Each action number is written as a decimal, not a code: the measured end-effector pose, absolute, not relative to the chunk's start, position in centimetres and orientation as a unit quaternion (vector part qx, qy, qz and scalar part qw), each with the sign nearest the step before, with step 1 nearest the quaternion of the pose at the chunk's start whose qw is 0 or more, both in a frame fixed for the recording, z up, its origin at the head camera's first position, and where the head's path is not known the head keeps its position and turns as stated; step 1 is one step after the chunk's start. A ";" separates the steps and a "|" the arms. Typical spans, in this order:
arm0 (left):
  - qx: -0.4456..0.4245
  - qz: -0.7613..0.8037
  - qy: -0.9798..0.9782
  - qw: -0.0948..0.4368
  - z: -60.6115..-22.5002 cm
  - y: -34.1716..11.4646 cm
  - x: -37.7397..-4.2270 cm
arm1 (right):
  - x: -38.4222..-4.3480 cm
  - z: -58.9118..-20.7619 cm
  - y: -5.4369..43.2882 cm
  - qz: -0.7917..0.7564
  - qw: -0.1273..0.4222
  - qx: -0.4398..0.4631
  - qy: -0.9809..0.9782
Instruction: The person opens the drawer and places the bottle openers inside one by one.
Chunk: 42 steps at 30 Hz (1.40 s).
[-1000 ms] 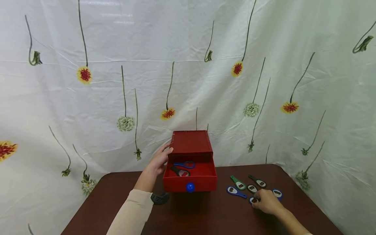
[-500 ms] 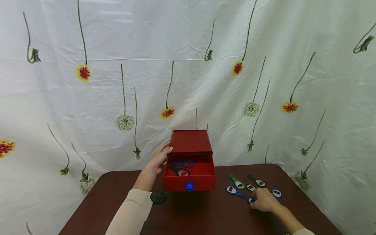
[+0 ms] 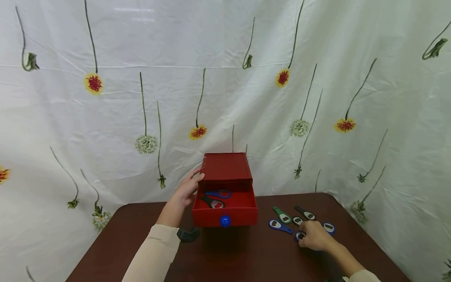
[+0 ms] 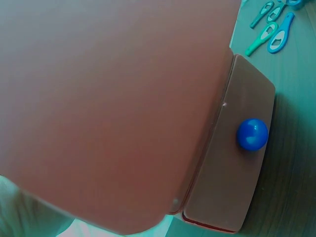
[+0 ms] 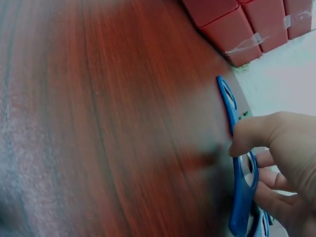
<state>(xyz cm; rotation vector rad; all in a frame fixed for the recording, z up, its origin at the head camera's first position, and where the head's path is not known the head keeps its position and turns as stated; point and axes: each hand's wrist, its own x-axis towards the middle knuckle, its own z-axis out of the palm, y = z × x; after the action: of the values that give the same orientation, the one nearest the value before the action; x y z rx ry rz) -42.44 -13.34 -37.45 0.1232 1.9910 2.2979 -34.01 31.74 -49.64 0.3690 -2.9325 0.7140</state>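
My left hand (image 3: 184, 190) rests against the left side of a red box (image 3: 226, 166), fingers fairly straight along its top edge. The box's drawer (image 3: 243, 221) is pulled out, with a blue knob (image 3: 225, 221) on its front. Inside lie a blue bottle opener (image 3: 224, 194) and a black bottle opener (image 3: 213, 203). On the table's right side, my right hand (image 3: 314, 237) pinches another blue bottle opener (image 5: 241, 202) between thumb and fingers, seen in the right wrist view. Around it lie a green opener (image 3: 283, 216), two black ones and more blue ones.
The dark wooden table (image 3: 141, 243) carries everything. A dark perforated strap (image 3: 189, 235) shows beside my left forearm. Behind the table hangs a white cloth (image 3: 169, 47) printed with flowers.
The head view has shifted slightly, so the scene sits a little higher and further left. My right hand stays at the same blue bottle opener; my left hand stays on the box.
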 end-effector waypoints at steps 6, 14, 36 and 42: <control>0.041 0.755 0.653 0.047 -37.4 -13.4 -42.6 | -34.3 -48.9 31.8 0.244 0.059 0.125 -0.960; 0.037 0.754 0.654 0.047 -37.5 -13.5 -42.6 | -34.5 -47.7 31.7 0.261 0.080 0.178 -0.945; 0.037 0.750 0.659 0.039 -37.4 -13.5 -42.6 | -36.5 -35.3 25.3 0.260 0.080 0.235 -0.933; 0.038 0.751 0.659 0.037 -37.6 -13.4 -42.6 | -36.8 -32.8 23.6 0.248 0.105 0.254 -0.929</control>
<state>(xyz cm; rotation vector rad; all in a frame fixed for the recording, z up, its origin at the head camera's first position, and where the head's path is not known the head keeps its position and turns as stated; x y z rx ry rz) -42.60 -13.45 -37.57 0.1164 2.0225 2.3044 -36.79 23.58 -32.76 0.7486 -2.7381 0.7322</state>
